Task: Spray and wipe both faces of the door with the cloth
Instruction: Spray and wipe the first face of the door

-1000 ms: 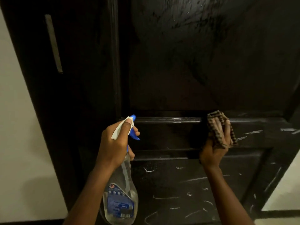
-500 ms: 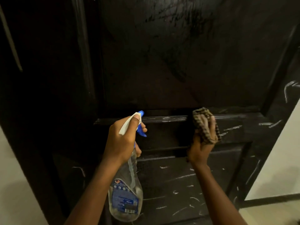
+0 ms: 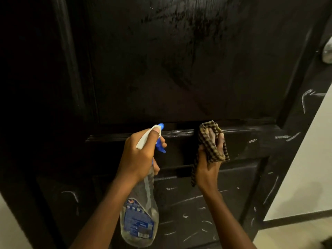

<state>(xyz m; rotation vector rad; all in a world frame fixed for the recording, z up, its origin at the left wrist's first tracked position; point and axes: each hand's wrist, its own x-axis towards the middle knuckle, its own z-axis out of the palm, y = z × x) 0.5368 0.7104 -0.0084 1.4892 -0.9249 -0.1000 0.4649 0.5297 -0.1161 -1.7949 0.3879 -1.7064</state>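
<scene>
A dark panelled door (image 3: 179, 69) fills the view, with wet streaks on its upper panel and white scuff marks on the lower panels. My left hand (image 3: 140, 157) grips the neck of a clear spray bottle (image 3: 142, 218) with a blue label; its white and blue nozzle points at the door's middle rail. My right hand (image 3: 208, 164) holds a bunched brown checked cloth (image 3: 212, 142) against the rail, just right of the nozzle.
A pale wall (image 3: 305, 168) with a dark skirting board stands to the right of the door edge. Light floor (image 3: 294, 238) shows at the bottom right. Another strip of pale wall (image 3: 10, 227) is at the bottom left.
The view has swung to the right, so the door frame and left wall slid out of sight. Both hands keep their hold and have drawn slightly closer together at the rail.
</scene>
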